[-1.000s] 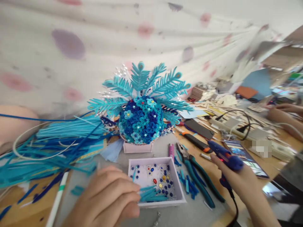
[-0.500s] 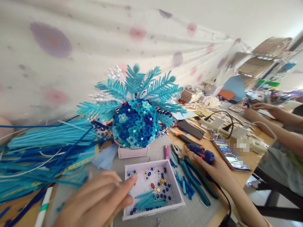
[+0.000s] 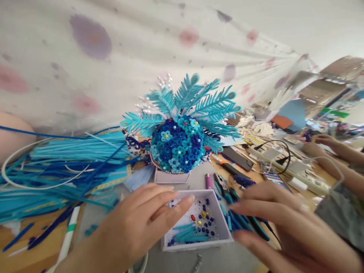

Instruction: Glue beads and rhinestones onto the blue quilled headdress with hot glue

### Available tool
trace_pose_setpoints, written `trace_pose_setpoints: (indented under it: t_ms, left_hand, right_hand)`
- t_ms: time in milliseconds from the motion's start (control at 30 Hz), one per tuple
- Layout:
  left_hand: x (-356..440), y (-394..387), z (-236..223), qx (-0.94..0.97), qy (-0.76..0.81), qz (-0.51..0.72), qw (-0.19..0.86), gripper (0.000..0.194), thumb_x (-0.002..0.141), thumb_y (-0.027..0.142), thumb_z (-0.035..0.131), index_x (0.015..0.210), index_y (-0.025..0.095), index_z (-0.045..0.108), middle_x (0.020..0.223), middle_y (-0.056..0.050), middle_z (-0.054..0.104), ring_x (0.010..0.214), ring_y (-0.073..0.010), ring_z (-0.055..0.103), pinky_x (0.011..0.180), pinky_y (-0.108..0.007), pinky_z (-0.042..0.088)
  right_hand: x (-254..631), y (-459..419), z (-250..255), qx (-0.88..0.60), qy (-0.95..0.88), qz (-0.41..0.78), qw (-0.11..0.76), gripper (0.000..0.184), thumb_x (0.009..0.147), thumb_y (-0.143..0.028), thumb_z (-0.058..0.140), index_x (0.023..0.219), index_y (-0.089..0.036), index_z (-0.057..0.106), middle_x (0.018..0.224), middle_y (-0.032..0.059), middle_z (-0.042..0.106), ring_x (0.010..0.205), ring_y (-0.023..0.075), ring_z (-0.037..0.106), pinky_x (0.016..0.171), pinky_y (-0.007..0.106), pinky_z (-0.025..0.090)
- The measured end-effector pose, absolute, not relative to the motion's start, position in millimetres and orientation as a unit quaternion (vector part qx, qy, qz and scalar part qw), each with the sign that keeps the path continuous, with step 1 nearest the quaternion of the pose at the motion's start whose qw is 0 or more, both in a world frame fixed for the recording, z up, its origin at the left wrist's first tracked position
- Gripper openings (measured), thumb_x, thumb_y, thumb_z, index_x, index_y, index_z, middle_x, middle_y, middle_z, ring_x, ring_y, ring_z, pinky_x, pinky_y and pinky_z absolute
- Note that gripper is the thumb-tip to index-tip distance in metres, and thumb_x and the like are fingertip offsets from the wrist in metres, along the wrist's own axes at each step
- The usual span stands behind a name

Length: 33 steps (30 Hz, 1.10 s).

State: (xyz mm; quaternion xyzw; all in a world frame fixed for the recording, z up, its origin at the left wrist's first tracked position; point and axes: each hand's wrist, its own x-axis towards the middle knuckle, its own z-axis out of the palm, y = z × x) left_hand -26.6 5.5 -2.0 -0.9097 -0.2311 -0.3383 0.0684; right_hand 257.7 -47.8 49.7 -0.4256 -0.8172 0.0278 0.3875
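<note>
My left hand [image 3: 133, 223] lies with fingers stretched out, its fingertips over the left rim of a small white box [image 3: 196, 247]. Inside the box are coloured beads [image 3: 203, 220] and several teal paper strips [image 3: 187, 235]. Just right of the box, my right hand [image 3: 284, 223] hovers with fingers spread and nothing in them, above loose blue bits and the teal-handled pliers [image 3: 227, 189]. Beyond that hand a blue glue gun [image 3: 244, 182] lies on the table. Behind the box a blue quilled ball with teal feathers [image 3: 179, 146] sits on a white stand [image 3: 172, 177].
A big heap of teal and blue paper strips [image 3: 71, 163] fills the left side. A white pen [image 3: 69, 233] lies near the front left, and a pink lighter [image 3: 209, 181] lies by the pliers. A phone [image 3: 277, 178], cables and another person's hands [image 3: 327, 148] crowd the right.
My right hand has let go of the glue gun, which now lies on the table, and has come in beside the box. My left hand has slid forward over the box's rim.
</note>
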Motion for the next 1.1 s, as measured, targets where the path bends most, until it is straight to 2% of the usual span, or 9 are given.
trace_pose_setpoints:
  t_ms: [133, 200, 267, 433, 533, 767, 900, 1000, 1100]
  left_hand:
    - [-24, 3, 10, -0.908, -0.198, -0.356, 0.099, 0.031, 0.105, 0.015, 0.039, 0.115, 0.019, 0.068, 0.096, -0.004, 0.076, 0.094, -0.0157, 0.069, 0.09, -0.032, 0.059]
    - [-23, 3, 13, -0.903, -0.196, -0.365, 0.114, 0.028, 0.104, 0.016, 0.042, 0.096, 0.019, 0.069, 0.085, -0.002, 0.073, 0.085, -0.0162, 0.069, 0.086, -0.034, 0.059]
    - [-23, 3, 13, -0.902, -0.199, -0.366, 0.115, 0.029, 0.104, 0.016, 0.042, 0.09, 0.02, 0.068, 0.078, -0.001, 0.07, 0.082, -0.0165, 0.067, 0.086, -0.036, 0.058]
    - [-21, 6, 5, -0.911, -0.194, -0.356, 0.078, 0.029, 0.104, 0.013, 0.04, 0.094, 0.018, 0.067, 0.08, -0.002, 0.069, 0.081, -0.0156, 0.065, 0.084, -0.034, 0.057]
    - [-20, 4, 3, -0.912, -0.188, -0.36, 0.056, 0.028, 0.104, 0.012, 0.037, 0.105, 0.015, 0.065, 0.08, -0.002, 0.07, 0.079, -0.0159, 0.065, 0.078, -0.032, 0.058]
    - [-22, 1, 1, -0.917, -0.202, -0.34, 0.06, 0.037, 0.106, 0.015, 0.034, 0.137, 0.013, 0.053, 0.082, -0.004, 0.071, 0.076, -0.0184, 0.066, 0.073, -0.035, 0.058]
    - [-20, 2, 1, -0.919, -0.198, -0.336, 0.061, 0.038, 0.105, 0.012, 0.033, 0.137, 0.013, 0.054, 0.084, -0.003, 0.072, 0.075, -0.0184, 0.067, 0.074, -0.036, 0.057]
    - [-17, -2, -2, -0.915, -0.17, -0.361, 0.065, 0.029, 0.104, 0.017, 0.042, 0.121, 0.013, 0.065, 0.076, -0.001, 0.071, 0.07, -0.0181, 0.066, 0.069, -0.035, 0.054]
    - [-18, -2, -10, -0.889, -0.189, -0.407, 0.094, 0.032, 0.1, 0.024, 0.052, 0.072, 0.018, 0.068, 0.054, 0.002, 0.06, 0.051, -0.0169, 0.057, 0.051, -0.034, 0.041]
  right_hand:
    - [196, -13, 54, -0.316, -0.856, 0.138, 0.385, 0.021, 0.093, -0.031, 0.073, 0.112, -0.021, 0.073, 0.103, 0.007, 0.069, 0.094, 0.0178, 0.068, 0.083, 0.028, 0.059]
    - [188, -5, 49, -0.294, -0.844, 0.204, 0.399, 0.01, 0.092, -0.025, 0.074, 0.101, -0.02, 0.075, 0.096, 0.0046, 0.07, 0.088, 0.0148, 0.068, 0.081, 0.026, 0.058]
    - [187, -3, 44, -0.289, -0.834, 0.231, 0.41, 0.001, 0.091, -0.019, 0.074, 0.092, -0.019, 0.074, 0.089, 0.0026, 0.07, 0.083, 0.0139, 0.067, 0.076, 0.025, 0.057]
    - [186, -8, 40, -0.289, -0.841, 0.17, 0.423, 0.007, 0.09, -0.01, 0.07, 0.09, -0.017, 0.069, 0.088, 0.0041, 0.068, 0.084, 0.0152, 0.065, 0.076, 0.026, 0.055]
    - [183, -10, 35, -0.3, -0.828, 0.187, 0.436, 0.009, 0.092, -0.009, 0.064, 0.09, -0.017, 0.065, 0.09, 0.004, 0.065, 0.085, 0.0142, 0.062, 0.076, 0.025, 0.052]
    - [184, -11, 35, -0.325, -0.78, 0.225, 0.486, 0.008, 0.1, -0.015, 0.054, 0.095, -0.021, 0.058, 0.095, 0.0015, 0.057, 0.091, 0.0141, 0.055, 0.08, 0.027, 0.046]
    - [192, -11, 38, -0.338, -0.758, 0.247, 0.5, 0.019, 0.107, -0.022, 0.042, 0.091, -0.022, 0.053, 0.089, 0.001, 0.052, 0.085, 0.0146, 0.05, 0.076, 0.028, 0.042]
    - [204, -11, 36, -0.338, -0.747, 0.285, 0.497, 0.029, 0.109, -0.026, 0.037, 0.082, -0.021, 0.049, 0.076, -0.0007, 0.048, 0.071, 0.0142, 0.047, 0.067, 0.03, 0.039]
    - [215, -12, 35, -0.36, -0.774, 0.273, 0.443, 0.04, 0.108, -0.031, 0.041, 0.07, -0.02, 0.048, 0.062, -0.002, 0.046, 0.057, 0.0121, 0.044, 0.055, 0.029, 0.034]
